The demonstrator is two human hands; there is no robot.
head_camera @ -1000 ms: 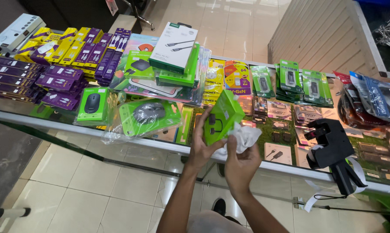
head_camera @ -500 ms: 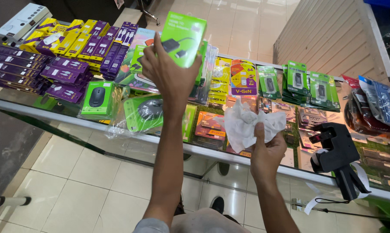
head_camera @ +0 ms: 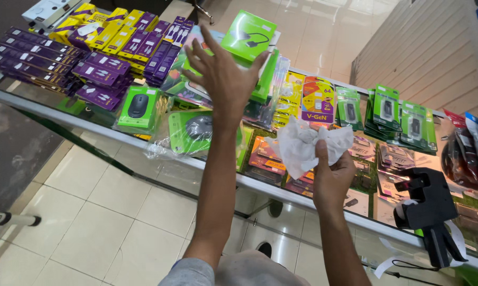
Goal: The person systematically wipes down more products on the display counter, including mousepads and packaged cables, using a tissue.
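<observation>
Green flat box [head_camera: 248, 36] at the fingertips of the spread left hand [head_camera: 223, 74], right hand [head_camera: 331, 177] pinching crumpled white cloth [head_camera: 305, 143], glass bench [head_camera: 159, 153] beneath.

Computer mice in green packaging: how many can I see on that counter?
2. One green mouse box stands at the counter's front edge, left of the left hand's forearm. One mouse pack in clear wrap lies right beside it, partly behind that forearm. Others may be hidden in the stacks.
</observation>
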